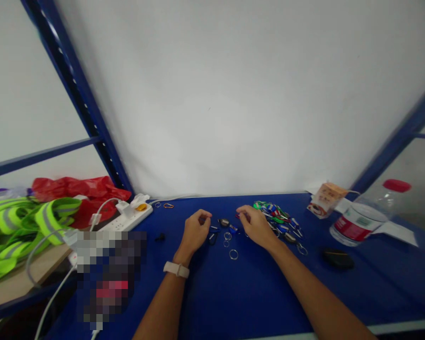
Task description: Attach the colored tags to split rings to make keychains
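My left hand (197, 230) hovers over the blue table with its fingers curled and the thumb against them. Whatever lies between those fingertips, if anything, is hidden. Beside it are small dark and blue carabiners (213, 236). My right hand (257, 225) is closed in a pinch, and a small red piece (237, 215) shows at its fingertips, mostly covered. Between the hands lie a black key-ring piece (224, 222), a blue one (233, 229) and several split rings (233, 255). A pile of coloured carabiners and key rings (281, 218) sits just right of my right hand.
An orange carabiner (168, 206) lies by the wall, near a white power strip (127, 218). At right stand a paper box (326, 200) and a large bottle (364, 217), with a black pouch (337, 258) in front. Reflective green straps (28, 226) and red plastic (81, 193) fill the left.
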A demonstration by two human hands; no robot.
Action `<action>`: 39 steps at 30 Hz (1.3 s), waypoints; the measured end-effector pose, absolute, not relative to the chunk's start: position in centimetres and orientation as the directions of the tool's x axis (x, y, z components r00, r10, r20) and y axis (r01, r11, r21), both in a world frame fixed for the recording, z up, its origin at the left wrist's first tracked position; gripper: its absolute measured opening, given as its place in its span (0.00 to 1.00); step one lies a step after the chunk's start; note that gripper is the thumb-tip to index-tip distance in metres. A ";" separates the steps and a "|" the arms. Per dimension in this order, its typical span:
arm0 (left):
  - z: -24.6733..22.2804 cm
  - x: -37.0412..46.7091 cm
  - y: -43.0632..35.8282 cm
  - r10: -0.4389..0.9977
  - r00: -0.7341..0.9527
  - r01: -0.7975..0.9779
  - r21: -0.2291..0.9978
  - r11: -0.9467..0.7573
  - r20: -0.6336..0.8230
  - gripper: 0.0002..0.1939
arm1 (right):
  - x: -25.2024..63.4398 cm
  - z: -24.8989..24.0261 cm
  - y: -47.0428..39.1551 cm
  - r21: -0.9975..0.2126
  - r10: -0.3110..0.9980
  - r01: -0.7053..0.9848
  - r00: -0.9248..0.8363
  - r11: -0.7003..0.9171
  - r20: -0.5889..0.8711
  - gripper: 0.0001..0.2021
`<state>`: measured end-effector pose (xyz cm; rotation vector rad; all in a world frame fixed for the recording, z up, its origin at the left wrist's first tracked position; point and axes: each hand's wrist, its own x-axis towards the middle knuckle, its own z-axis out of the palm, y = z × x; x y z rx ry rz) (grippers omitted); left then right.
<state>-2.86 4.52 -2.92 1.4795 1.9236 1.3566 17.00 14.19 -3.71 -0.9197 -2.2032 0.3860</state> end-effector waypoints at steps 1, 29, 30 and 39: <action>-3.0 -2.9 4.6 0.891 -0.375 0.529 0.848 -0.021 0.256 0.08 | 17.3 -3.7 14.6 -0.497 0.719 0.521 -0.471 0.694 0.510 0.12; -3.8 -2.8 4.6 0.871 -0.272 0.708 0.698 -0.107 0.409 0.09 | 20.1 -1.8 15.4 -0.201 0.862 0.840 -0.476 0.505 0.177 0.17; -3.8 -2.9 4.6 0.872 -0.270 0.714 0.693 -0.103 0.408 0.09 | 20.1 -1.9 15.4 -0.195 0.859 0.838 -0.483 0.510 0.169 0.16; -3.8 -2.9 4.5 0.883 -0.263 0.757 0.651 -0.061 0.389 0.09 | 20.4 -3.3 16.2 -0.307 0.762 0.698 -0.584 0.647 0.278 0.09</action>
